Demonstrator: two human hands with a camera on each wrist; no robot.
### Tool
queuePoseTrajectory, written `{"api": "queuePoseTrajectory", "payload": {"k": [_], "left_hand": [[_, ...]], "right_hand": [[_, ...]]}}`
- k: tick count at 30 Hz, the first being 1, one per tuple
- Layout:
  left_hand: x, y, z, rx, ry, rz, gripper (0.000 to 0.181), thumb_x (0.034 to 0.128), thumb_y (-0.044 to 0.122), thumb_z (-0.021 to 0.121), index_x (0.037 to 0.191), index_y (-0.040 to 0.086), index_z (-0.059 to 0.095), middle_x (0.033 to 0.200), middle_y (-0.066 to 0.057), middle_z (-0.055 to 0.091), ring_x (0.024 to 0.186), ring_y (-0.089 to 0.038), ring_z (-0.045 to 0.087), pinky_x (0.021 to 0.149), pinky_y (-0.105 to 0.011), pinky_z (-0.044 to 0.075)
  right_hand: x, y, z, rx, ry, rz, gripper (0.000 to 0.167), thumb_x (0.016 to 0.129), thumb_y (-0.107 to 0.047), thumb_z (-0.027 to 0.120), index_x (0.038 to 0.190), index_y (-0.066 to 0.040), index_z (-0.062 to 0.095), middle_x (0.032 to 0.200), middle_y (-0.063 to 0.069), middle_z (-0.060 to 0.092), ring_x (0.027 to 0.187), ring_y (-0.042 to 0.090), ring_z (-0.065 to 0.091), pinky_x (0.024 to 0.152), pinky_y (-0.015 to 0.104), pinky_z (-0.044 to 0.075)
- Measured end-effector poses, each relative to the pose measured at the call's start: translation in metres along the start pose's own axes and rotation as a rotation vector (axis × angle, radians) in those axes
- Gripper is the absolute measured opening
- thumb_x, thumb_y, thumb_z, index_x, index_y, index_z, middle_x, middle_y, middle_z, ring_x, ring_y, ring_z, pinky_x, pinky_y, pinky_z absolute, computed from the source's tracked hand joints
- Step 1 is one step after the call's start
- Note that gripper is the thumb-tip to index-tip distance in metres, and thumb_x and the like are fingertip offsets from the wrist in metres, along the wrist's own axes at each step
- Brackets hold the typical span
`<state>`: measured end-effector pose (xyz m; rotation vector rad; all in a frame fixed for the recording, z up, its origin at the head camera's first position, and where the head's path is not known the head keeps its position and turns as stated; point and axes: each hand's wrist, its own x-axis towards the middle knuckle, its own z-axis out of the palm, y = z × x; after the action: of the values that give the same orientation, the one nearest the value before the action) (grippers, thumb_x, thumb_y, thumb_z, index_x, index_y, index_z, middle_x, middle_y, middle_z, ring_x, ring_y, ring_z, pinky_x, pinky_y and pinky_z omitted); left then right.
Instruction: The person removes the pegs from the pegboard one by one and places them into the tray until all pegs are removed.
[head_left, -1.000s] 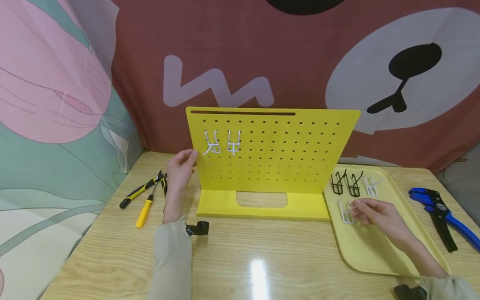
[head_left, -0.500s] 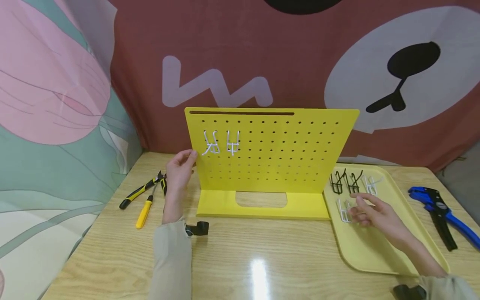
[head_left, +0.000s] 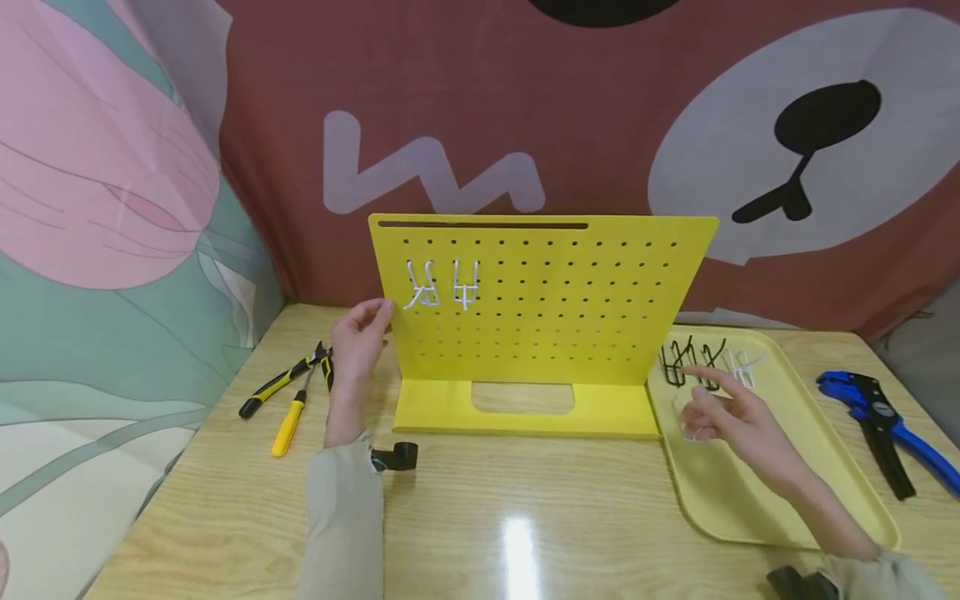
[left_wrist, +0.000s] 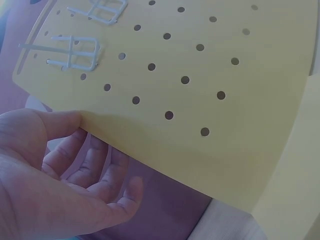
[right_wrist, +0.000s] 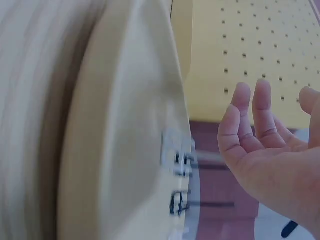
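The yellow pegboard (head_left: 525,333) stands upright with two white wire hooks (head_left: 424,286), (head_left: 466,287) at its upper left. My left hand (head_left: 360,337) pinches the board's left edge; in the left wrist view the thumb of the hand (left_wrist: 65,175) lies on the front face, fingers behind. Over the tray (head_left: 757,500), my right hand (head_left: 746,421) partly covers a white hook (head_left: 692,435). Black hooks (head_left: 673,367) and another white hook (head_left: 742,367) lie at the tray's back. The right wrist view shows the hand (right_wrist: 280,145) with fingers loosely bent, holding nothing visible.
Left of the board lie yellow-black pliers (head_left: 281,385) and a yellow-handled screwdriver (head_left: 288,427). A blue and black tool (head_left: 881,417) lies right of the tray. Patterned cloth (head_left: 465,100) hangs behind the table (head_left: 465,517).
My right hand has shifted slightly up and left over the tray, its index finger now stretched toward the black hooks. The left hand keeps its place on the board's edge.
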<state>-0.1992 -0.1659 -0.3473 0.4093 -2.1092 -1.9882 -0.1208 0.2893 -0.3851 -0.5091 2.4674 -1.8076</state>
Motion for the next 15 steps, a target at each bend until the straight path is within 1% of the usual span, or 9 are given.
{"api": "queuePoseTrajectory", "payload": {"k": [1, 4, 8, 11, 15], "left_hand": [[0.000, 0.000, 0.000, -0.004, -0.001, 0.001, 0.036, 0.0958, 0.030, 0.060, 0.122, 0.005, 0.062, 0.112, -0.006, 0.060, 0.094, -0.016, 0.057, 0.090, -0.039, 0.044], [0.000, 0.000, 0.000, -0.005, -0.003, 0.002, 0.036, 0.0958, 0.030, 0.060, 0.122, 0.005, 0.062, 0.112, -0.006, 0.061, 0.094, -0.016, 0.058, 0.088, -0.036, 0.045], [0.001, 0.001, 0.000, -0.004, -0.005, -0.009, 0.036, 0.0956, 0.031, 0.060, 0.122, 0.006, 0.062, 0.113, -0.005, 0.061, 0.096, -0.016, 0.058, 0.087, -0.034, 0.045], [0.000, 0.002, 0.000, -0.006, -0.005, -0.020, 0.036, 0.0954, 0.032, 0.060, 0.121, 0.007, 0.063, 0.113, -0.005, 0.061, 0.097, -0.016, 0.058, 0.090, -0.038, 0.044], [0.000, 0.002, 0.000, -0.013, 0.003, -0.019, 0.035, 0.0953, 0.031, 0.061, 0.120, 0.007, 0.063, 0.112, -0.004, 0.061, 0.096, -0.016, 0.059, 0.091, -0.041, 0.044]], "right_hand": [[0.002, -0.001, 0.004, -0.014, -0.003, 0.002, 0.036, 0.105, -0.010, 0.038, 0.140, -0.014, 0.041, 0.087, 0.014, 0.066, 0.076, 0.019, 0.065, 0.067, 0.028, 0.054], [0.009, -0.002, 0.019, -0.043, -0.011, 0.017, 0.035, 0.105, -0.012, 0.039, 0.139, -0.007, 0.041, 0.088, 0.015, 0.066, 0.078, 0.019, 0.066, 0.067, 0.030, 0.054], [0.020, -0.005, 0.041, -0.035, -0.021, 0.053, 0.039, 0.105, -0.017, 0.040, 0.138, 0.003, 0.038, 0.093, 0.017, 0.066, 0.082, 0.020, 0.066, 0.069, 0.032, 0.054], [0.029, -0.006, 0.057, -0.013, -0.043, 0.074, 0.040, 0.105, -0.019, 0.041, 0.137, 0.005, 0.039, 0.096, 0.019, 0.065, 0.083, 0.020, 0.066, 0.070, 0.033, 0.055], [0.041, -0.010, 0.075, 0.001, -0.084, 0.059, 0.039, 0.104, -0.018, 0.043, 0.135, 0.005, 0.043, 0.095, 0.023, 0.063, 0.081, 0.022, 0.066, 0.069, 0.034, 0.055]]}}
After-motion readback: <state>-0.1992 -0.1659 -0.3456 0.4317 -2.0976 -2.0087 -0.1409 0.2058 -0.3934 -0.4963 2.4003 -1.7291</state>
